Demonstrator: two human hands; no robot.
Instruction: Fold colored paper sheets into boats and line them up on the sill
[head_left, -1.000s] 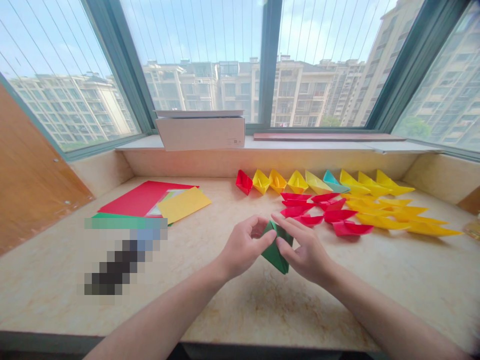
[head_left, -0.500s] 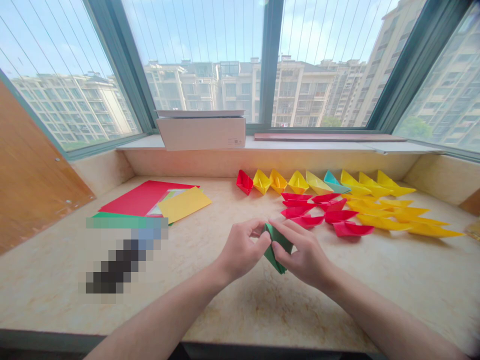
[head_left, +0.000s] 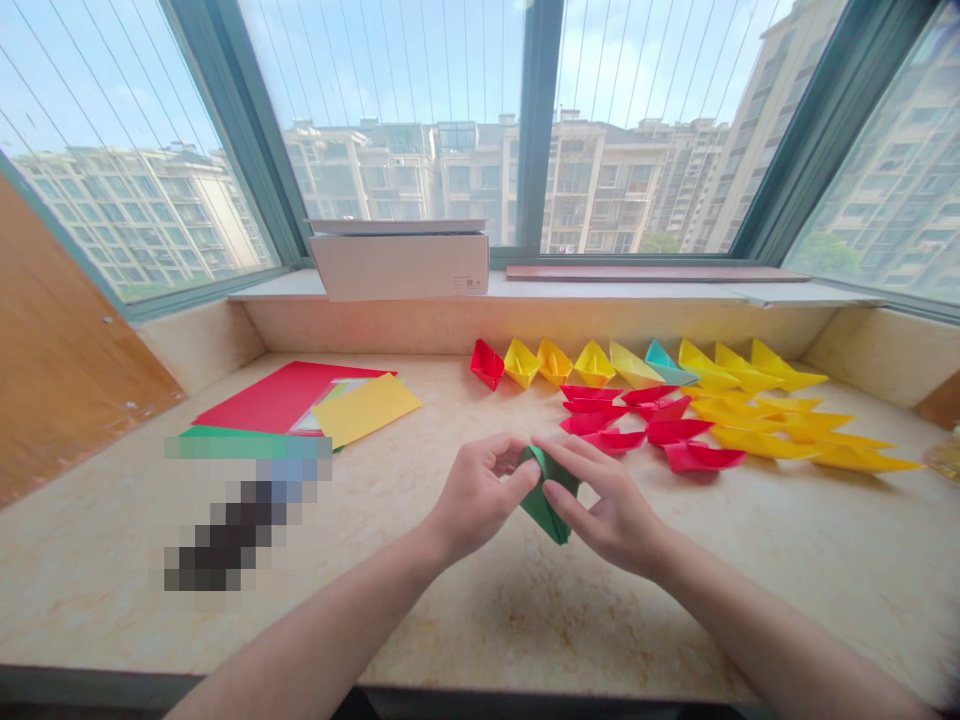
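Both hands grip a small piece of folded green paper [head_left: 549,510] above the near middle of the counter. My left hand [head_left: 484,495] pinches its upper left side, with the thumb lying across the front face. On the other side, my right hand [head_left: 607,500] has its fingers over the top right and its thumb pressed against the front. The paper tapers to a layered point at the bottom. Its back and part of its upper edge are hidden by my fingers. Just beyond my right hand lie several red paper boats [head_left: 679,431].
Yellow paper boats [head_left: 787,444] lie at the right; a mixed-colour row with a blue boat [head_left: 664,364] runs along the back. Red sheets [head_left: 281,392] and a yellow sheet [head_left: 367,408] lie at left, near a blurred dark patch [head_left: 225,530]. A white box [head_left: 401,265] stands on the sill.
My left thumb has slid slightly up and over the green paper's front face. The paper stays in both hands at nearly the same spot, and the view has shifted a little.
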